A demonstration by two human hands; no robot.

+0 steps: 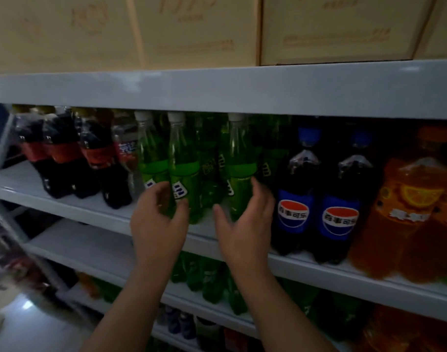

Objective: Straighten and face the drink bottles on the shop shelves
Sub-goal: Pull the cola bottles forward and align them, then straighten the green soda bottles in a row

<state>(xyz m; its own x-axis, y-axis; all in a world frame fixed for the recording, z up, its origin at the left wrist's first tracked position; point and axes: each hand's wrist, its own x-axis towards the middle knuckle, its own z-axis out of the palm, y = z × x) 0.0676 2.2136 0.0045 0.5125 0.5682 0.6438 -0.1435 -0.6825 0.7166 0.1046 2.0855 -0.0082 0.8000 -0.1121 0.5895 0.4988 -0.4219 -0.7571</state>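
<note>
Green soda bottles with white caps stand in the middle of the white shelf. My left hand curls its fingers and thumb around the lower part of a front green bottle, next to another green bottle. My right hand is spread beside a third green bottle. Its fingertips touch that bottle's right side and its thumb stays a little off the left side. More green bottles stand behind these, with their labels turned sideways.
Dark cola bottles with red labels stand to the left. Two large blue-labelled cola bottles and orange soda bottles stand to the right. Cardboard boxes sit on the shelf above. Lower shelves hold more green bottles.
</note>
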